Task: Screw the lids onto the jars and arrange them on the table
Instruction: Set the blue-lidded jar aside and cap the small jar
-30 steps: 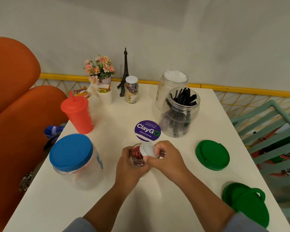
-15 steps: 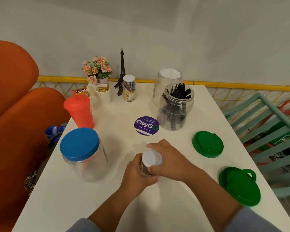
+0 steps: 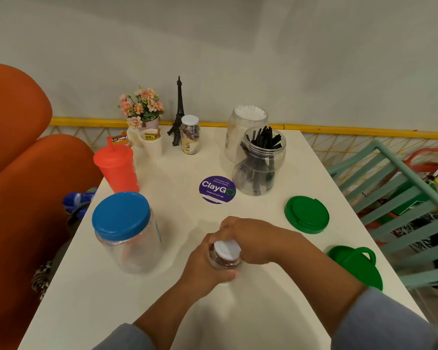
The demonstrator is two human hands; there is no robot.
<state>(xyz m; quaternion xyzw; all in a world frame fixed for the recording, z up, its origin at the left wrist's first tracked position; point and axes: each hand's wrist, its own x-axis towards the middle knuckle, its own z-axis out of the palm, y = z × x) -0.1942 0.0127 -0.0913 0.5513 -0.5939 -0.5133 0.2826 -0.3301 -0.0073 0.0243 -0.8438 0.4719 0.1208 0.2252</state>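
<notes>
The left hand is wrapping closed around a small jar, gripping its glass body near the table's front middle, well this side of the purple sticker. The right hand is curling over the jar's white lid, fingers closed on its rim. Right of the sticker, two green lids are lying flat: one nearer it, one farther toward the table's edge. Just right of the sticker a lidless jar of black sticks is standing, with a lidless jar of white sticks behind it. Left of the sticker a blue-lidded jar is standing.
</notes>
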